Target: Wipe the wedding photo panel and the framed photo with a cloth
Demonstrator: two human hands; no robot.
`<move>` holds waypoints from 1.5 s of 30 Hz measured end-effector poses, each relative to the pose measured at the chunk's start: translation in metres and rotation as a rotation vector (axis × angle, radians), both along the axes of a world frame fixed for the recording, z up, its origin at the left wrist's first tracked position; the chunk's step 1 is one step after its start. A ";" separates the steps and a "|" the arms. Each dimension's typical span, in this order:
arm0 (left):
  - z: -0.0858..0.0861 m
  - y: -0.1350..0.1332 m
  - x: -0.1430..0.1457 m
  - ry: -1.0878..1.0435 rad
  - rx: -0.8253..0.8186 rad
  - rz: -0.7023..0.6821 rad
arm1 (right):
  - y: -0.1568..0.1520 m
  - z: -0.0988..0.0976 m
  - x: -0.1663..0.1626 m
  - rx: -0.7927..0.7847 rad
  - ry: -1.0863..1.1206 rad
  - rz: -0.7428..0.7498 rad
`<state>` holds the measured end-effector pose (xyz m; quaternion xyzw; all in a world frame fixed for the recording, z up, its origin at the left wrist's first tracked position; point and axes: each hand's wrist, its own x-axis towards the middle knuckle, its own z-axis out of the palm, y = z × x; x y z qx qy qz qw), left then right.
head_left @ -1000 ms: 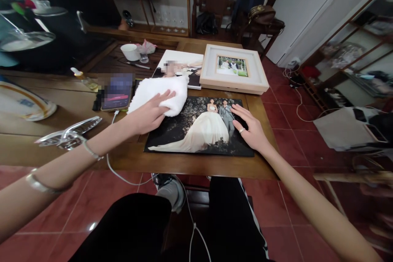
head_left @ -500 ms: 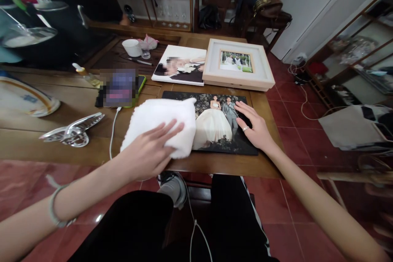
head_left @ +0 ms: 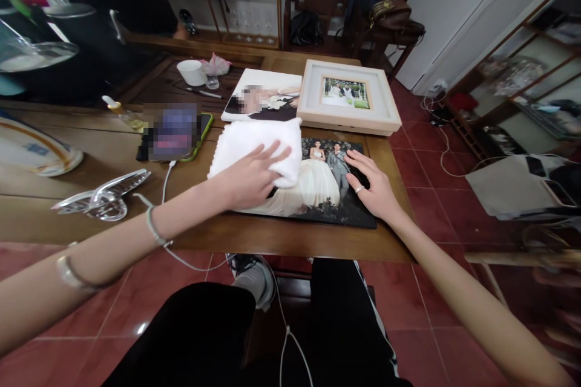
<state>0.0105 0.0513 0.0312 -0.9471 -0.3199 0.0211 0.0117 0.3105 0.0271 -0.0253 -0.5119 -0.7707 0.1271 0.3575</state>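
Observation:
A wedding photo panel (head_left: 322, 187) lies flat along the front of the wooden table, showing a couple against dark foliage. Over its left part is a folded white cloth (head_left: 242, 148). My left hand (head_left: 254, 178) rests flat on the cloth with fingers stretched and somewhat spread; its thumb is hidden. On the panel's right side lies my right hand (head_left: 370, 184), fingers apart and fingertips touching the surface, a ring on one finger. Nothing is gripped in it.
Behind the panel lie a white-edged photo print (head_left: 263, 94) and a pale box frame (head_left: 393, 106). To the left are a phone (head_left: 177, 130) with a cable, a dropper bottle (head_left: 129, 118), a clear hair claw (head_left: 102, 193) and a white cup (head_left: 191, 72). The table edge (head_left: 299, 239) is in front.
My left hand and the white cloth have slid away from me and slightly right over the panel, uncovering its lower left part. My right hand stays in place on the panel.

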 end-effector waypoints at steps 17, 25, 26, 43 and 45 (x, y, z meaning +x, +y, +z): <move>0.007 -0.025 0.021 -0.013 -0.082 -0.006 | 0.000 0.000 -0.001 -0.017 0.015 0.018; 0.008 0.013 0.039 0.061 0.023 0.066 | -0.001 0.001 -0.002 -0.019 0.029 0.027; 0.008 0.000 0.041 0.061 0.006 0.058 | -0.001 0.001 -0.002 -0.021 0.029 0.029; 0.015 0.015 0.046 0.086 -0.053 0.125 | -0.001 0.001 -0.002 -0.018 0.025 0.040; 0.012 0.035 0.044 0.086 0.006 0.148 | -0.001 0.000 -0.002 -0.008 0.033 0.044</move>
